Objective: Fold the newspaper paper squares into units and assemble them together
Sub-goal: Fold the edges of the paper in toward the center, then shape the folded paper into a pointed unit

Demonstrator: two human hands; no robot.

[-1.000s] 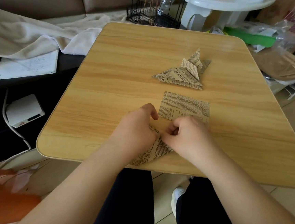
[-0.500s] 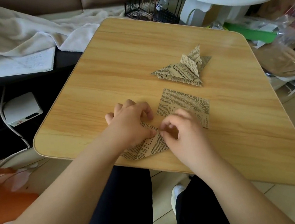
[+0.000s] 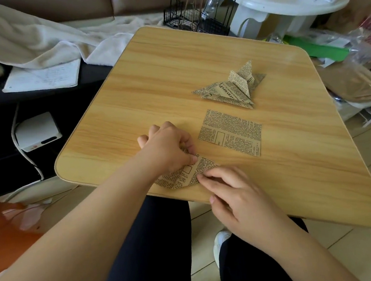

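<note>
Half-folded paper (image 3: 184,175) at the near edge of the table (image 3: 152,80). Left hand (image 3: 166,147) on top, fingers curled, pinching a fold. Right hand (image 3: 234,194) beside it, fingers loosely bent, tips pressing its corner. Flat square (image 3: 231,133) just beyond; folded units (image 3: 231,87) farther back.

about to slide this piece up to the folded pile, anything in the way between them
Yes. The flat newspaper square lies on the table between the piece being folded and the folded units. It lies toward the right of that path; bare wood shows left of it.
</note>
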